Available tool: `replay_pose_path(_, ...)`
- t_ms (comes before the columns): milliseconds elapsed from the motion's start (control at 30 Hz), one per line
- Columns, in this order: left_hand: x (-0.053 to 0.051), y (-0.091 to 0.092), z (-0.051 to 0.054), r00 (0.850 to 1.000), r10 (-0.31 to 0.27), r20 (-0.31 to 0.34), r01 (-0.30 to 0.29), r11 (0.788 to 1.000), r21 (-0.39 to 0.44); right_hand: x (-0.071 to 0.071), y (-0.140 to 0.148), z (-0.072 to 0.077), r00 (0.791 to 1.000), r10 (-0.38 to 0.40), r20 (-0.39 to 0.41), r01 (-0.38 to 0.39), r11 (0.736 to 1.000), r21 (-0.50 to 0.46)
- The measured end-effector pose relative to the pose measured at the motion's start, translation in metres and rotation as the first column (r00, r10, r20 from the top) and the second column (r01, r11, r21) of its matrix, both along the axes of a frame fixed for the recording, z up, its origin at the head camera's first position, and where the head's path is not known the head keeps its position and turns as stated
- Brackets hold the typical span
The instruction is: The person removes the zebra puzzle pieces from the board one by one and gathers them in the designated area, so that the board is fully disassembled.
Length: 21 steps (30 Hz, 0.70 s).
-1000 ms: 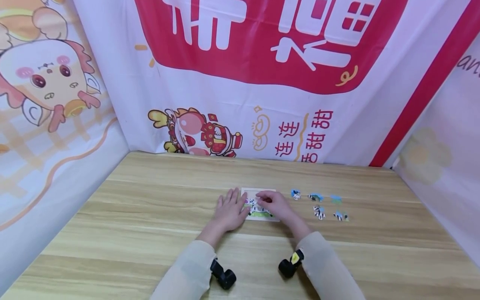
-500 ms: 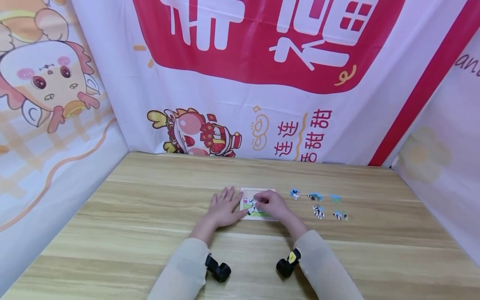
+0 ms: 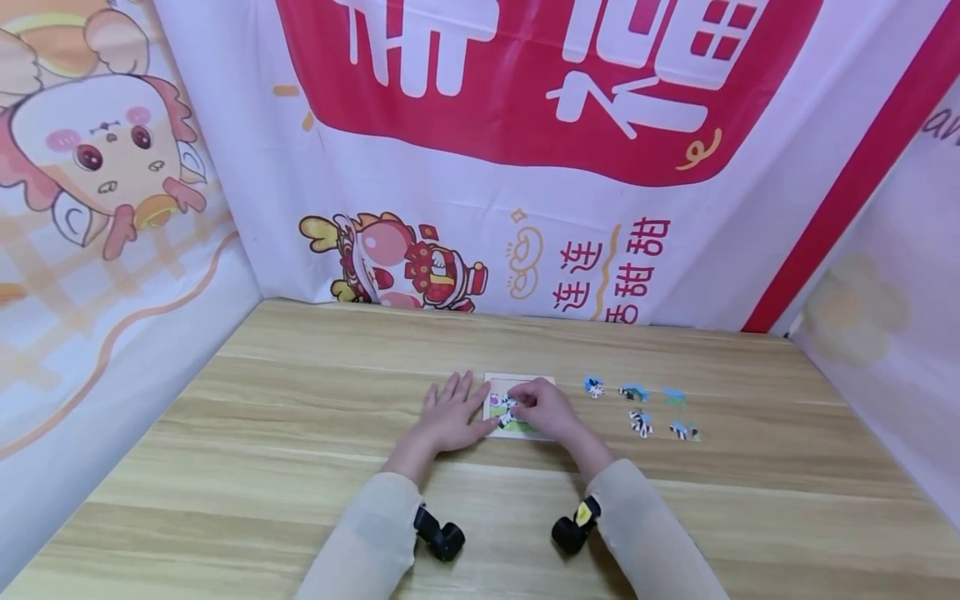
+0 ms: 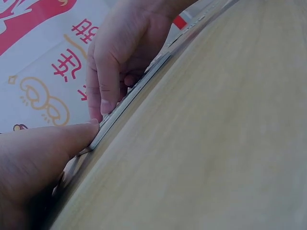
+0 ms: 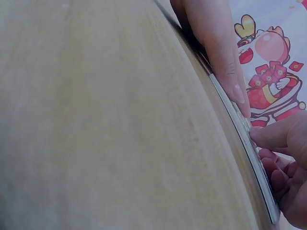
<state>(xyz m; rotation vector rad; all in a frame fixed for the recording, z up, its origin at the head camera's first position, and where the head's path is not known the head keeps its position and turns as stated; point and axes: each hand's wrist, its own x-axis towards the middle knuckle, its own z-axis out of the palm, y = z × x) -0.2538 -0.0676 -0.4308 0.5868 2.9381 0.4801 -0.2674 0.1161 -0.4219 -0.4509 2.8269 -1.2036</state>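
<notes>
A small white-framed puzzle board (image 3: 519, 437) with a zebra picture on green lies on the wooden table. My left hand (image 3: 452, 417) lies flat with fingers spread at the board's left side, its thumb on the edge; the left wrist view shows that thumb (image 4: 72, 136) against the rim. Over the middle of the picture is my right hand (image 3: 549, 408), fingers bent and fingertips down on the puzzle. In the right wrist view the right hand (image 5: 288, 163) touches the board's surface (image 5: 247, 143); whether a piece is between its fingertips cannot be seen.
Several loose puzzle pieces lie right of the board, among them a blue and white one (image 3: 594, 387), a zebra-striped one (image 3: 641, 423) and a blue-green one (image 3: 674, 397). A printed cloth (image 3: 450, 192) hangs behind the wooden table (image 3: 300, 400).
My left hand has shifted a little to the left on the board, with its thumb lower along the edge. The right fingertips have moved slightly left and stay over the picture.
</notes>
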Motion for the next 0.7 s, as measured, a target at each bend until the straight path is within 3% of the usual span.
replay_pose_path(200, -0.0012, -0.0002, 0.0011, 1.0, -0.001, 0.008, 0.001, 1.0, -0.002, -0.0012, -0.0022, 0.0029, 1.0, 0.0, 0.001, 0.0, 1.0, 0.016)
replay_pose_path(433, 0.0005, -0.0015, -0.0027, 1.0, -0.01, -0.012, 0.01, 1.0, -0.006, -0.0004, -0.0061, 0.0032, 0.998, -0.014, 0.057, 0.011, 0.999, 0.046)
replay_pose_path(700, -0.0006, -0.0018, -0.0053, 0.999, -0.017, -0.04, 0.017, 1.0, -0.005, -0.0026, -0.0074, -0.003, 0.999, -0.031, 0.024, 0.032, 0.999, -0.027)
